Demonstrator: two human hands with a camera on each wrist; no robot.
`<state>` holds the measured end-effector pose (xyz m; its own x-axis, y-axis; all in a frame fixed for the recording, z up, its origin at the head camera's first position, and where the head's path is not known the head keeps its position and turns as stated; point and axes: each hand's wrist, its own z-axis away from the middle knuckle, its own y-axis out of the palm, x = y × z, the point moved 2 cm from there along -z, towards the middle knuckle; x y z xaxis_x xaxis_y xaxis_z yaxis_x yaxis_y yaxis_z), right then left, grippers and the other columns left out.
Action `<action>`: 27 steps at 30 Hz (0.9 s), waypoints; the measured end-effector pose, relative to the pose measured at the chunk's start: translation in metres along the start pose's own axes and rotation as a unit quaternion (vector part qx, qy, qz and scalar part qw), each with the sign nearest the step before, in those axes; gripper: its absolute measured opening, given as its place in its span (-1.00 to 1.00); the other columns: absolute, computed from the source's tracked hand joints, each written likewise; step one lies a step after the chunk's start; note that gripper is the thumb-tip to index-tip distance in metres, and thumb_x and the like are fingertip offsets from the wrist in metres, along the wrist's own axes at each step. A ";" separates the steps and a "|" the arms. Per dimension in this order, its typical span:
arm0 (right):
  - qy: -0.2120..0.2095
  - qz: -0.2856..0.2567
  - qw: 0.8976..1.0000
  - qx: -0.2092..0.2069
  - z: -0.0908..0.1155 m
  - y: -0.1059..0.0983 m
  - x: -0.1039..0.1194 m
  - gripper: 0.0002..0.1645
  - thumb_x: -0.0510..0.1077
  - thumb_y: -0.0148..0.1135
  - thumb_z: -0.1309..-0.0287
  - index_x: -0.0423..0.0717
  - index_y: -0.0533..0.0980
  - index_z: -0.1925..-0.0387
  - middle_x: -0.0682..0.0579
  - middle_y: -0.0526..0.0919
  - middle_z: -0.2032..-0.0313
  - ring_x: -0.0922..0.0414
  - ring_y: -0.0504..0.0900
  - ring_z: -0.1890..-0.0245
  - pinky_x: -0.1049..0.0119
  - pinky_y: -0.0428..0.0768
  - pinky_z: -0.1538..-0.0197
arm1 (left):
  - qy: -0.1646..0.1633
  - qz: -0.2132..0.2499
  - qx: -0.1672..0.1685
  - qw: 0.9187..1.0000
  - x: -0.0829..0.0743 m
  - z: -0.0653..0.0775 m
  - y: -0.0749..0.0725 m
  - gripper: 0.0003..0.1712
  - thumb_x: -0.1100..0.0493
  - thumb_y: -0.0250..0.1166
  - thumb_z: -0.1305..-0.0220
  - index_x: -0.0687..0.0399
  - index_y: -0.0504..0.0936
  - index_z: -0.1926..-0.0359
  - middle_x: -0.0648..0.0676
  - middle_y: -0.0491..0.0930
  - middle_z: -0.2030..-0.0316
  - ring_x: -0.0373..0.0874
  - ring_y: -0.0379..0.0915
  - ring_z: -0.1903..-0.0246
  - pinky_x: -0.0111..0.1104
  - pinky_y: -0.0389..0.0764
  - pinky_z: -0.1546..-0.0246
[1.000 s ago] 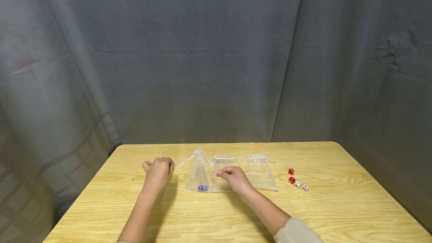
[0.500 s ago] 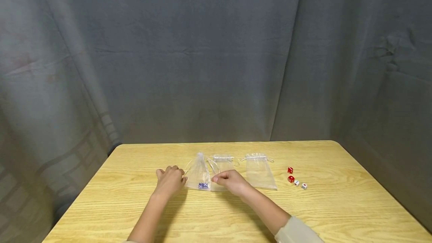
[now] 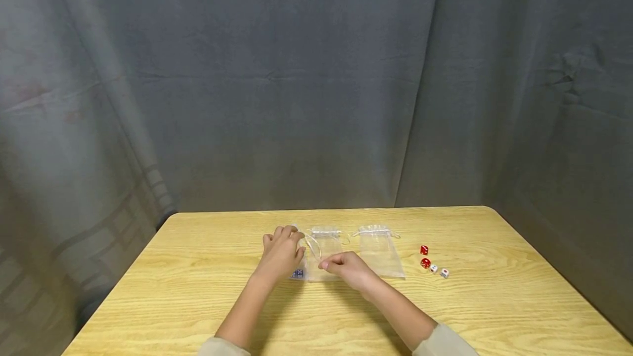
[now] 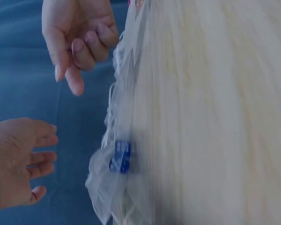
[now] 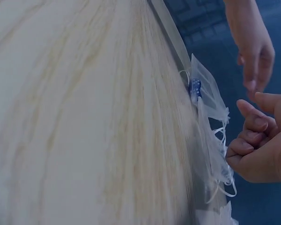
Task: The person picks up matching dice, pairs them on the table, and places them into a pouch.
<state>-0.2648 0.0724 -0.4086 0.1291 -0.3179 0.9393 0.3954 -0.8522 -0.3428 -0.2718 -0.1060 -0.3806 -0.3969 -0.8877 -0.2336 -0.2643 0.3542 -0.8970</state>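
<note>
My left hand (image 3: pixel 283 251) is above a sheer white drawstring bag (image 4: pixel 100 180), its fingers bent loosely with nothing in them. It hides most of that bag in the head view. Blue dice (image 3: pixel 297 274) show through the mesh at the bag's bottom. My right hand (image 3: pixel 350 271) hovers just to the right, thumb and forefinger close by the looped drawstring (image 3: pixel 312 244). In the wrist views no cord shows between its fingers, and its other fingers curl inward. Another sheer bag (image 3: pixel 323 246) lies flat beside the first, partly under my right hand.
A third sheer bag (image 3: pixel 379 251) lies flat farther right. Beyond it sit red dice (image 3: pixel 425 262) and white dice (image 3: pixel 444 273). The wooden table (image 3: pixel 168 290) ends at a grey curtain (image 3: pixel 296 98).
My left hand has released its cord end and moved right, over the bag with the blue dice. The pulled cords have gone slack, and my right hand has stayed nearly in place.
</note>
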 end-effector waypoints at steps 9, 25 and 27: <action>0.001 0.000 1.000 0.006 0.010 -0.003 -0.002 -0.59 -0.03 0.10 -0.24 -0.33 0.56 0.14 -0.18 0.57 0.04 -0.23 0.41 -0.06 -0.29 0.25 -0.03 | 0.017 0.082 0.037 0.996 -0.021 -0.023 0.012 -0.45 0.12 0.23 -0.23 0.19 0.38 -0.21 0.21 0.19 -0.29 0.09 0.06 -0.26 0.00 0.12 -0.11; 0.000 -0.019 0.998 0.057 0.028 -0.007 -0.004 -0.66 -0.09 0.10 -0.25 -0.32 0.57 0.16 -0.15 0.58 0.06 -0.22 0.41 -0.06 -0.38 0.17 -0.02 | -0.005 0.136 0.171 0.976 -0.039 -0.029 0.053 -0.37 0.07 0.16 -0.26 0.12 0.26 -0.32 0.26 -0.05 -0.38 0.18 -0.17 -0.34 0.21 -0.08 -0.17; 0.006 -0.030 0.997 0.073 0.030 -0.006 -0.004 -0.64 -0.10 0.10 -0.25 -0.34 0.56 0.13 -0.13 0.59 0.07 -0.21 0.42 -0.06 -0.36 0.19 -0.04 | -0.010 0.136 0.184 0.974 -0.040 -0.028 0.057 -0.37 0.07 0.16 -0.26 0.14 0.26 -0.32 0.27 -0.04 -0.37 0.19 -0.17 -0.34 0.21 -0.06 -0.17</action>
<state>-0.2402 0.0915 -0.4103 0.0906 -0.2744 0.9573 0.5300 -0.8006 -0.2797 -0.2958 -0.0421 -0.4119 -0.3892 -0.7831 -0.4850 0.1813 0.4511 -0.8739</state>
